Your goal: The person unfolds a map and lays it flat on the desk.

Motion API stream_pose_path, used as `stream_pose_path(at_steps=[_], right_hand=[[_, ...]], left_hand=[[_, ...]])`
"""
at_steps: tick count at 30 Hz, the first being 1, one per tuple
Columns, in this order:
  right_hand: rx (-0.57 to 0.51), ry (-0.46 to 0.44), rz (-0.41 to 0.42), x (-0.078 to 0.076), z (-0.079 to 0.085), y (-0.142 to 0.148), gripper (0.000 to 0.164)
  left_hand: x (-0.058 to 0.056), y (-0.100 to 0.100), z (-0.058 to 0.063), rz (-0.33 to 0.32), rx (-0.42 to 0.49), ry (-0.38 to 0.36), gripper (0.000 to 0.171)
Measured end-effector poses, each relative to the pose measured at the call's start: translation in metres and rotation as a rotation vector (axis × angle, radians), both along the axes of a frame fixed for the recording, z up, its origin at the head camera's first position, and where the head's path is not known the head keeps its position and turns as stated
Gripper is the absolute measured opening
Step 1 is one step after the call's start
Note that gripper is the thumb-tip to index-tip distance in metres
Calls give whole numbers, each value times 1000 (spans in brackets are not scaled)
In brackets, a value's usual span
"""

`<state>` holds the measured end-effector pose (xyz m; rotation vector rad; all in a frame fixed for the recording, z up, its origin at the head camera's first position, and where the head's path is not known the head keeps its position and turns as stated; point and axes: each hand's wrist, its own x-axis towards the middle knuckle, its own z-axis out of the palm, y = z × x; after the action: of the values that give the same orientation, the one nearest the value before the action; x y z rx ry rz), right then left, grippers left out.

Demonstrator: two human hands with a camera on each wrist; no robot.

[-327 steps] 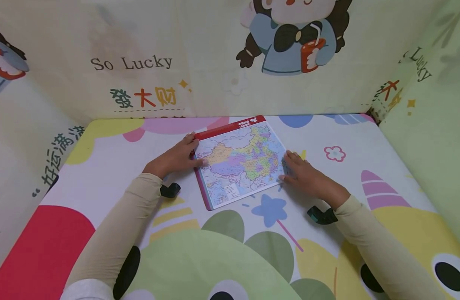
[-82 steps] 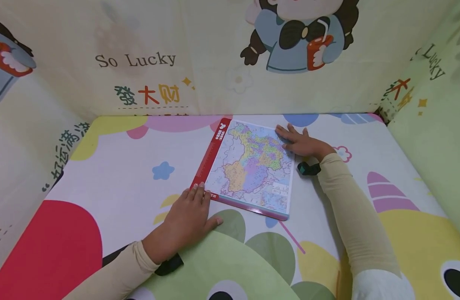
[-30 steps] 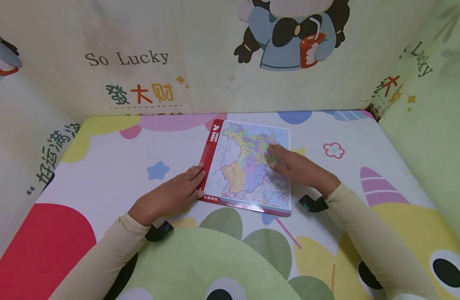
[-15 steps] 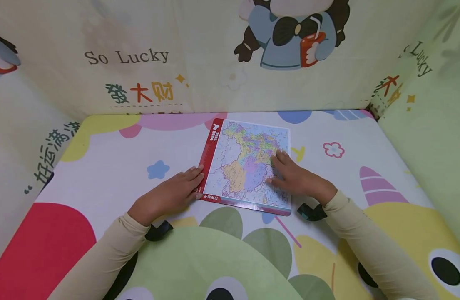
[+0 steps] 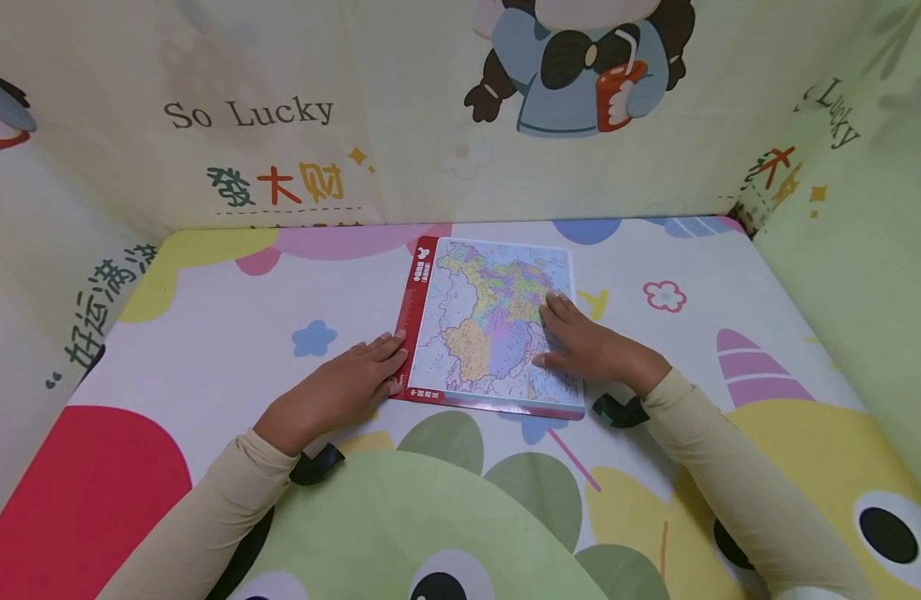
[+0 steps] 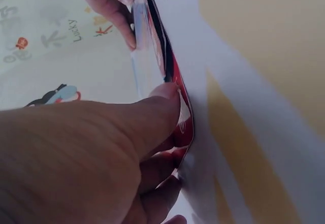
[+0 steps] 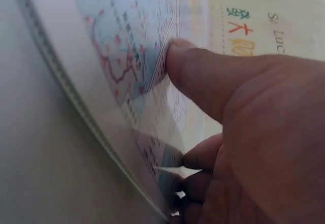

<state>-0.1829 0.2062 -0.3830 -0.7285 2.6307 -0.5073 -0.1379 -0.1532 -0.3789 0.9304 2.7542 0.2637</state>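
A flat printed map board (image 5: 468, 350) lies turned on the table, its red title strip (image 5: 412, 308) along the left side. My left hand (image 5: 336, 387) rests at the board's near left corner, fingertips on the red strip. In the left wrist view, the left thumb (image 6: 165, 94) touches the edge, and the board's layers show a dark gap between them. My right hand (image 5: 598, 342) lies on the map's right part with fingers spread, covering some of the print. In the right wrist view, the right thumb (image 7: 185, 64) and fingertips touch the glossy surface.
A cartoon-patterned cloth (image 5: 445, 500) covers the table. Behind it stands a printed curtain (image 5: 400, 108), with more printed sheets at left and right. A small black device (image 5: 317, 464) sits under the left wrist, another device (image 5: 620, 410) under the right.
Since the earliest frame the board has turned counterclockwise, its red strip going from the far side to the left. Lately it has turned slightly further, and the right hand has come onto the map.
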Motion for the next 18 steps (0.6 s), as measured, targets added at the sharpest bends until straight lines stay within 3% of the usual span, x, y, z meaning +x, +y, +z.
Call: stream_pose_path(at_steps=[18], right_hand=[[33,1,29,-15,0,5,87]], left_hand=[[-5,-1,-2,28,78,-119,80]])
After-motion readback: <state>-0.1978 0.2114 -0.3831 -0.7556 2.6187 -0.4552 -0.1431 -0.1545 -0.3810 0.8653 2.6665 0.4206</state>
